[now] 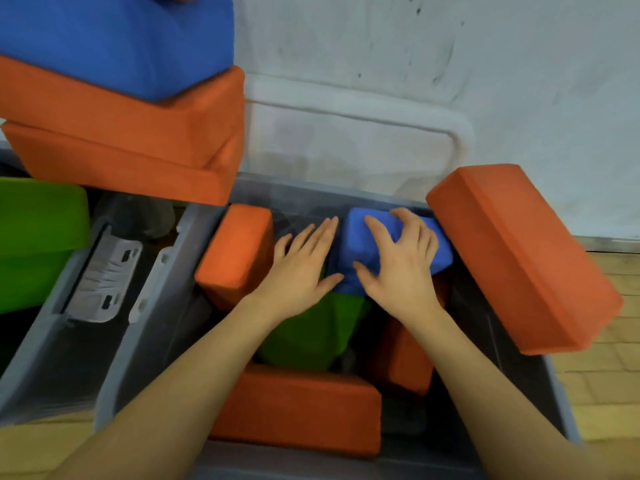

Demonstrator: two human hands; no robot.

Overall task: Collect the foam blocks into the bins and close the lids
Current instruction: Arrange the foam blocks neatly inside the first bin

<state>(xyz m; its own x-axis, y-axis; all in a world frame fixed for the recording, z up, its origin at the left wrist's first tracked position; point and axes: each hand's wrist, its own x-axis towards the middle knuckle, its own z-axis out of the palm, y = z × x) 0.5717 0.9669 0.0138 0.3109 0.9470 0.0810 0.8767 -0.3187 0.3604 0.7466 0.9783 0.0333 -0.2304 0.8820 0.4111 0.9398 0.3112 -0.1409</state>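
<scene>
A grey bin (pixel 162 306) in front of me holds several foam blocks. My right hand (pixel 398 265) lies on a blue block (pixel 356 237) near the bin's far wall, its fingers spread and bent over the block's top. Just left of that block my left hand (pixel 301 261) is flat, with straight fingers pointing away from me. An orange block (pixel 235 254) stands at the bin's left wall, a green block (pixel 311 327) lies under my wrists, and an orange block (pixel 298 407) lies at the near end. A long orange block (pixel 519 258) leans over the bin's right rim.
The bin's clear lid (pixel 346 140) stands open against the white wall (pixel 450 46). At the left is a second bin (pixel 41 337) with a grey latch (pixel 104 275), green blocks (pixel 34 237), and orange (pixel 121 133) and blue blocks (pixel 114 39) piled above it. Wooden floor (pixel 616 375) lies to the right.
</scene>
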